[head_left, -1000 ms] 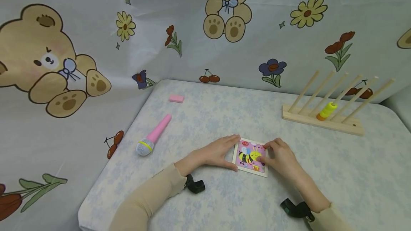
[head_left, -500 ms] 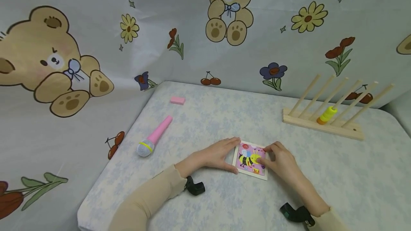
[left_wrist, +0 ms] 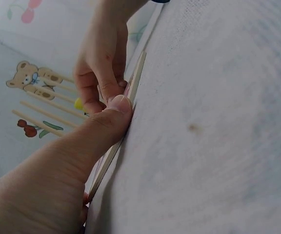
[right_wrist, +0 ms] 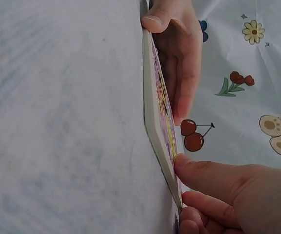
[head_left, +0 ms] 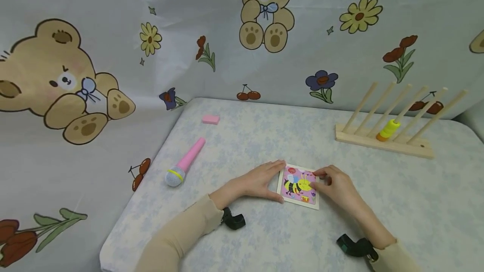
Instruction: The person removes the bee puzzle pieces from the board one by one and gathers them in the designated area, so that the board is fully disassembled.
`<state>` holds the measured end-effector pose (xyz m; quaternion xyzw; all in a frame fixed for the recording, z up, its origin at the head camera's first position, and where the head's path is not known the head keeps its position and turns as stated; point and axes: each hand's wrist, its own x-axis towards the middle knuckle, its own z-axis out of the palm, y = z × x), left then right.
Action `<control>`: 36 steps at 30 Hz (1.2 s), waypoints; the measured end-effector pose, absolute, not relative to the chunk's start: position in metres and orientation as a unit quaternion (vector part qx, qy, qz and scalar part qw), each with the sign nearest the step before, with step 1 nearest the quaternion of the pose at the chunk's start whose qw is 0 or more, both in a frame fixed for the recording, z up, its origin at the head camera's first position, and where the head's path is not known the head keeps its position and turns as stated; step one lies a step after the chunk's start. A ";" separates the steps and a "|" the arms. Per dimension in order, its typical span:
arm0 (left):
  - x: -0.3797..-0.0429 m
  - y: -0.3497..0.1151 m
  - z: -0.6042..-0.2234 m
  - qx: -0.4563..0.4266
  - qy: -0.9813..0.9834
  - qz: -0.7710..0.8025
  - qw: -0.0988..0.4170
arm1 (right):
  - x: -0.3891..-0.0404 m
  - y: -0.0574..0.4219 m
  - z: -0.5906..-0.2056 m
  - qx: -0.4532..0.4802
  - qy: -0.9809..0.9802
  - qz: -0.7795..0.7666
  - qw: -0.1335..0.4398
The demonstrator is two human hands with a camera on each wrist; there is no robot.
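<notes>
"Where is the bee puzzle (head_left: 298, 187) found?"

"On the table (head_left: 242, 137), between the left hand (head_left: 261, 181) and the right hand (head_left: 337, 186). A yellow-and-black bee is shown on pink, bordered by a pale frame (head_left: 298, 204)."

"How is the puzzle touched on its left?"

"By spread fingers: the thumb is set at the near corner, the fingertips at the far one, and the left edge is spanned between them."

"And on its right?"

"The thumb and forefinger are bent and placed at the right edge; in the right wrist view the thumb tip is seen against the picture face. Whether a piece is pinched cannot be told."

"What is seen nearer the wearer than the puzzle?"

"Beige sleeves (head_left: 170, 238), with black devices (head_left: 234, 221) worn at the wrists."

"And farther out?"

"Left of the puzzle, a pink microphone (head_left: 191, 155) is laid aslant; beyond that side, a pink block (head_left: 210, 119). To the puzzle's right and beyond it, a wooden rack (head_left: 363, 139) of slanting rods is stood, with yellow beads (head_left: 389, 128) stacked over an orange bead (head_left: 381, 137) on one rod. Behind everything, a cloth (head_left: 227, 11) printed with bears and flowers is hung."
</notes>
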<state>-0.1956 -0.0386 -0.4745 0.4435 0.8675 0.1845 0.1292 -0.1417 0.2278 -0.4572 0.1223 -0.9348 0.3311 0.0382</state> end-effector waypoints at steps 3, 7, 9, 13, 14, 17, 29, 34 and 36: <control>-0.194 -0.038 -0.475 0.439 0.869 0.185 0.134 | -0.141 0.229 -0.457 0.121 -0.931 0.342 0.025; -0.194 -0.038 -0.474 0.435 0.871 0.183 0.136 | -0.143 0.229 -0.456 0.109 -0.927 0.359 0.005; -0.194 -0.038 -0.472 0.435 0.870 0.185 0.136 | -0.144 0.230 -0.455 0.100 -0.926 0.365 -0.005; -0.193 -0.038 -0.471 0.437 0.869 0.185 0.138 | -0.145 0.231 -0.456 0.089 -0.922 0.376 -0.023; -0.193 -0.038 -0.471 0.437 0.869 0.186 0.140 | -0.145 0.231 -0.456 0.087 -0.921 0.379 -0.028; -0.193 -0.039 -0.471 0.435 0.869 0.187 0.143 | -0.145 0.232 -0.456 0.083 -0.919 0.383 -0.036; -0.198 -0.039 -0.471 0.438 0.871 0.184 0.129 | -0.148 0.228 -0.452 0.093 -0.927 0.362 -0.024; -0.198 -0.039 -0.472 0.443 0.867 0.192 0.128 | -0.142 0.222 -0.448 0.128 -0.944 0.306 0.002; -0.197 -0.039 -0.472 0.443 0.866 0.192 0.129 | -0.139 0.220 -0.447 0.129 -0.949 0.289 0.001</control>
